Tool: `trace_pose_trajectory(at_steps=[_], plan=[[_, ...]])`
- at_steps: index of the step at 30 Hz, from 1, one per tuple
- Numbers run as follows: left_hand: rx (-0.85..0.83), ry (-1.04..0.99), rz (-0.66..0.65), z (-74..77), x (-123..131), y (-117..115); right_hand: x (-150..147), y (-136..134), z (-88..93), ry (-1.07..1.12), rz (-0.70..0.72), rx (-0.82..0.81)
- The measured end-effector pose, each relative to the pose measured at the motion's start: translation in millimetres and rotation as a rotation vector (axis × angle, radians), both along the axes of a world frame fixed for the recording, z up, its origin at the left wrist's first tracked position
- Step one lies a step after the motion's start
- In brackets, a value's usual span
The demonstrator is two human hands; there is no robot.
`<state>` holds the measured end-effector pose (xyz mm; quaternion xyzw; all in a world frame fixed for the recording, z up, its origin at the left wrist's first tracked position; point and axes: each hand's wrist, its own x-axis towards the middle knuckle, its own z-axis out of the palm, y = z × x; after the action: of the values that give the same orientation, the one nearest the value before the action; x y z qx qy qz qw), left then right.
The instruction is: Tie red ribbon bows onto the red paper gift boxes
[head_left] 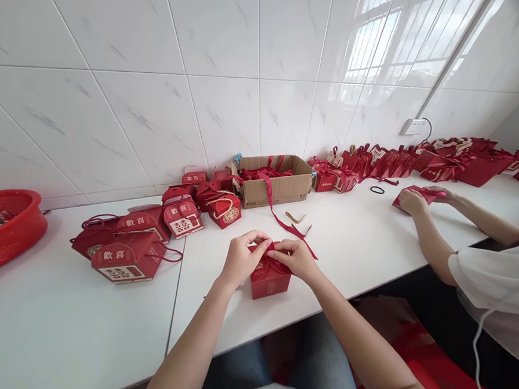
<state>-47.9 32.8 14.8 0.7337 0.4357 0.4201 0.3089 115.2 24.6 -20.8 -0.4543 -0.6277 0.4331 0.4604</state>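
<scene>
A small red gift box (271, 284) stands upright on the white table in front of me. Both my hands meet over its top, where a dark red ribbon (282, 266) lies gathered. My left hand (243, 259) pinches the ribbon from the left, thumb and fingers pressed together. From the right, my right hand (298, 257) pinches the same ribbon close to the left fingertips. The knot or loop between the fingers is partly hidden by them.
Behind the box, a cardboard box (277, 192) holds red ribbons, one trailing onto the table beside small scissors (295, 218). Finished-looking red boxes (127, 259) stand at left, near a red basket (11, 238). At right, a co-worker's hands (415, 200) handle another box; many more line the wall.
</scene>
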Motion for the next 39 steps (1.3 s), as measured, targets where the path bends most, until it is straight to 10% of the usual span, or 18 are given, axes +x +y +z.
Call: trace_pose_trajectory(at_steps=[12,22,34,39], plan=[[-0.376,0.184,0.136,-34.8,-39.6,-17.0,9.3,5.5,2.6,-0.001,0.188,-0.093],[-0.221,0.176,0.151,-37.5,-34.4,-16.9,15.7,12.7,9.0,-0.093,0.318,-0.167],[0.127,0.535,-0.410,58.8,-27.1,18.0,-3.0,4.1,29.8,-0.247,0.183,-0.196],[0.158,0.602,-0.471,48.7,-3.0,48.5,3.4,2.0,29.0,-0.295,0.264,-0.092]])
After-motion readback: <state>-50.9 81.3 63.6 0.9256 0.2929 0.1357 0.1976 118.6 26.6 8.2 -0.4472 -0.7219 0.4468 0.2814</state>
